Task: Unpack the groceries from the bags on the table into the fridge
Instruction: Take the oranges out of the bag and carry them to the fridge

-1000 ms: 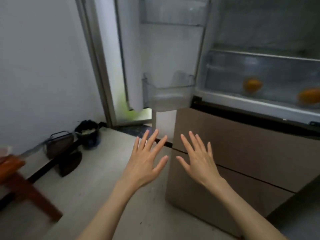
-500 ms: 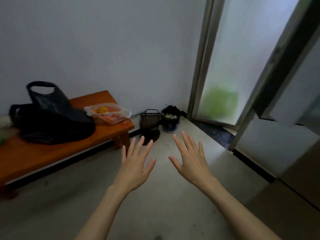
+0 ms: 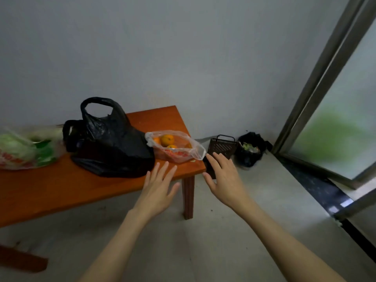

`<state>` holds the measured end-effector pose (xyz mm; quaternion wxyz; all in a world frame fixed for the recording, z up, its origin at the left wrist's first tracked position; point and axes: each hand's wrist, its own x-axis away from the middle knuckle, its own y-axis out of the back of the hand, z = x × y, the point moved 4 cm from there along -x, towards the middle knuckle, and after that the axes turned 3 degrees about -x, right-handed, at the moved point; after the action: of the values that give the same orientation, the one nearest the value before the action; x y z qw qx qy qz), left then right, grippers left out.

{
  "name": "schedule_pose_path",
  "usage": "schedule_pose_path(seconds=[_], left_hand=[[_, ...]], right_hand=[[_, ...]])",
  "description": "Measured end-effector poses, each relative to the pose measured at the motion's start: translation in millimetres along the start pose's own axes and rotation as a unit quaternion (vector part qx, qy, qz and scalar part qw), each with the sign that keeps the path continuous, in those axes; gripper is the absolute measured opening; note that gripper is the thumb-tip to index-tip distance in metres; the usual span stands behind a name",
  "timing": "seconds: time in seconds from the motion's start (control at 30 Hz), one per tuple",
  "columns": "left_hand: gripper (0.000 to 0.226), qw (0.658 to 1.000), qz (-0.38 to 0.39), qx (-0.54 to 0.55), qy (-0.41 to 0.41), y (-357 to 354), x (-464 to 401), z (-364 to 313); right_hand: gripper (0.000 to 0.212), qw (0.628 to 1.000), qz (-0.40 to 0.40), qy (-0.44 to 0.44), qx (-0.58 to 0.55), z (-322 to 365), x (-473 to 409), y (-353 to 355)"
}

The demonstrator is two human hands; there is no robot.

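Note:
A low orange wooden table (image 3: 61, 192) stands against the grey wall. On it lie a black plastic bag (image 3: 109, 147), a clear bag of oranges (image 3: 175, 147) near the right end, and a bag with green cabbage (image 3: 22, 151) at the far left. My left hand (image 3: 158, 188) hovers with straight spread fingers over the table's front edge, just short of the black bag. My right hand (image 3: 223, 178) is spread flat past the table's right corner, beside the clear bag. Both hands hold nothing. The fridge is out of view.
A dark slatted basket (image 3: 222, 146) and a black bin bag with scraps (image 3: 251, 149) sit on the floor by the wall. A sliding glass door (image 3: 333, 127) with a metal frame fills the right side. A dark threshold strip (image 3: 317, 188) runs along the floor.
My view has swung left from the open fridge to the table with the bags. Both hands stayed open and now reach close to the table's right end.

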<state>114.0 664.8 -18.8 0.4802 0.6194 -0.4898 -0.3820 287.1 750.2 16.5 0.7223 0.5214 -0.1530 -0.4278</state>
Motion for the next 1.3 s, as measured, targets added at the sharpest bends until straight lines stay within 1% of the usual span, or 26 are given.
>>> schedule_pose_path(seconds=[0.1,0.23,0.3,0.4,0.5,0.57,0.63,0.7,0.77,0.83,0.9,0.97,1.07,1.13,1.23,1.3], left_hand=[[0.056,0.999,0.027,0.009,0.020,-8,-29,24],[0.050,0.997,0.052,0.047,0.012,-15,-74,52],[0.046,0.998,0.035,0.056,-0.004,-14,-105,66],[0.040,0.997,-0.013,0.059,-0.047,-10,-160,82],[0.034,0.995,-0.003,0.074,-0.060,-17,-216,96],[0.031,0.996,0.013,0.072,-0.057,-27,-248,105],[0.029,0.996,0.030,0.055,-0.058,-39,-273,110],[0.030,0.996,0.065,0.024,-0.062,-53,-290,114],[0.033,0.992,0.096,0.000,-0.080,-67,-299,116],[0.038,0.988,0.113,-0.014,-0.102,-79,-302,117],[0.048,0.983,0.135,-0.026,-0.120,-90,-303,120],[0.057,0.979,0.156,-0.031,-0.125,-100,-302,124],[0.065,0.974,0.186,-0.043,-0.121,-109,-302,128],[0.064,0.973,0.196,-0.046,-0.113,-114,-301,127],[0.065,0.975,0.200,-0.039,-0.092,-117,-300,125],[0.066,0.974,0.206,-0.030,-0.085,-118,-301,124]], right_hand=[[0.051,0.999,0.010,0.026,-0.018,-2,-35,-17],[0.041,0.999,0.025,0.014,-0.035,-11,-83,-45],[0.036,0.999,0.021,0.001,-0.048,-14,-108,-57],[0.032,0.999,0.027,-0.019,-0.041,-20,-151,-78],[0.035,0.998,0.037,-0.032,-0.044,-26,-200,-111],[0.034,0.995,0.076,-0.051,-0.051,-35,-227,-139],[0.026,0.991,0.122,-0.050,-0.019,-43,-246,-161],[0.024,0.988,0.148,-0.048,0.022,-52,-257,-173],[0.030,0.984,0.156,-0.068,0.060,-62,-264,-180],[0.038,0.976,0.178,-0.098,0.077,-71,-267,-187],[0.049,0.965,0.217,-0.122,0.079,-77,-268,-196],[0.060,0.956,0.247,-0.132,0.089,-82,-268,-204],[0.070,0.949,0.264,-0.148,0.092,-86,-268,-211],[0.070,0.945,0.267,-0.165,0.089,-88,-270,-213],[0.058,0.947,0.249,-0.181,0.089,-88,-272,-215],[0.054,0.950,0.239,-0.181,0.091,-88,-272,-216]])
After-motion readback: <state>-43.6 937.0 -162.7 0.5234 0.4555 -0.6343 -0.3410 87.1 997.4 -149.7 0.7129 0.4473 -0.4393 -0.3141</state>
